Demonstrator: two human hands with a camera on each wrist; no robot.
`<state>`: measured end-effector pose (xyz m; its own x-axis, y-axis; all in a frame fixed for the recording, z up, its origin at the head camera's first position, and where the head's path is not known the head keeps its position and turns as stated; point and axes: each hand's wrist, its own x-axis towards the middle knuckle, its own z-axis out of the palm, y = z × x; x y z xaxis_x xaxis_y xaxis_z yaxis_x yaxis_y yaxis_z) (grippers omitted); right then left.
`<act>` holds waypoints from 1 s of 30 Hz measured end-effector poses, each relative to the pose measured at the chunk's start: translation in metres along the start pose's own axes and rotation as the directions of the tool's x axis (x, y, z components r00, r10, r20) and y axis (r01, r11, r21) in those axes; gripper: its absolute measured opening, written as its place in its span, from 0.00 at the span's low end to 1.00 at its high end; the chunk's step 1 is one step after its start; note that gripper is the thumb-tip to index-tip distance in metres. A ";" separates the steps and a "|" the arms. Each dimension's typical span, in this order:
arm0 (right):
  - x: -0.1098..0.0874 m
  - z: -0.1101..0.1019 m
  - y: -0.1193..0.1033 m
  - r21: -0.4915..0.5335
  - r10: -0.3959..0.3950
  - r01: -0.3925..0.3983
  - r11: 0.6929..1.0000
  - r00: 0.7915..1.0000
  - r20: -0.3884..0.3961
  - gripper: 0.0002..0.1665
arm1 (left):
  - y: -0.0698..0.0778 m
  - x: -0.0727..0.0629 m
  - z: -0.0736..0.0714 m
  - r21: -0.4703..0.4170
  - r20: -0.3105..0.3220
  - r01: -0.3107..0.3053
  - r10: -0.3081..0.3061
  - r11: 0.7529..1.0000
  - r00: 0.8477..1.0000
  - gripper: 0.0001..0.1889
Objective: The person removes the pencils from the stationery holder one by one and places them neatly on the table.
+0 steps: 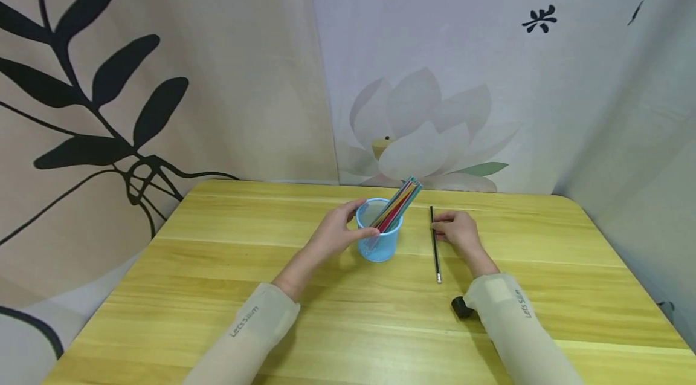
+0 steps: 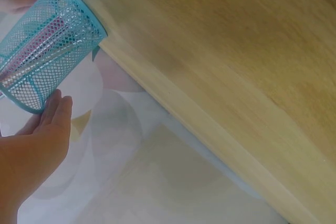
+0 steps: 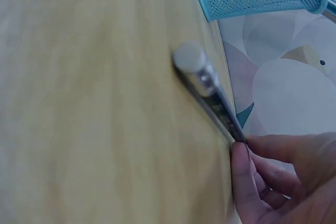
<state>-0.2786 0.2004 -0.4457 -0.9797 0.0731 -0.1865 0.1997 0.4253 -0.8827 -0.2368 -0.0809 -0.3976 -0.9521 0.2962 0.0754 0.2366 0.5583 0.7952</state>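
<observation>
A light-blue mesh pen cup stands upright on the table with several coloured pencils leaning to the right inside it. My left hand holds the cup near its rim, thumb on the near side and fingers on the far side. In the left wrist view, the fingers lie against the mesh cup. To the right of the cup is a dark pencil, its white eraser end toward me. My right hand pinches it between thumb and fingers, also seen gripping the pencil in the right wrist view.
The wooden table reaches back to a printed cloth backdrop with leaves, a lotus and characters. A small black device sits at my right cuff. Another cloth borders the right side.
</observation>
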 end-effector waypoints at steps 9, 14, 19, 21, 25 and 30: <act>0.002 0.001 0.001 -0.023 -0.017 0.017 1.000 1.000 -0.016 0.21 | 0.000 0.001 0.001 0.005 0.003 0.004 -0.004 1.000 1.000 0.44; 0.003 0.001 0.002 -0.021 -0.026 0.025 0.999 1.000 -0.016 0.20 | 0.001 0.000 0.001 0.003 -0.001 0.004 -0.004 1.000 1.000 0.44; 0.003 0.000 0.003 -0.003 -0.029 0.029 1.000 1.000 -0.009 0.20 | 0.000 0.000 0.001 0.011 -0.002 -0.001 0.001 1.000 1.000 0.44; 0.004 -0.001 0.004 0.017 -0.032 0.032 0.999 0.999 -0.001 0.21 | 0.001 0.000 0.001 0.013 -0.002 0.000 0.000 1.000 1.000 0.44; 0.004 -0.003 0.007 0.066 -0.032 0.032 0.997 0.999 0.009 0.21 | 0.000 0.000 0.002 0.016 0.000 0.007 -0.007 1.000 1.000 0.44; 0.001 -0.003 0.005 0.086 -0.029 0.029 0.996 1.000 0.001 0.20 | 0.000 0.001 0.001 0.014 -0.002 0.002 -0.002 1.000 1.000 0.44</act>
<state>-0.2791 0.2056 -0.4487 -0.9851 0.0596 -0.1612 0.1719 0.3486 -0.9214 -0.2374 -0.0795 -0.3984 -0.9532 0.2930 0.0750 0.2371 0.5701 0.7866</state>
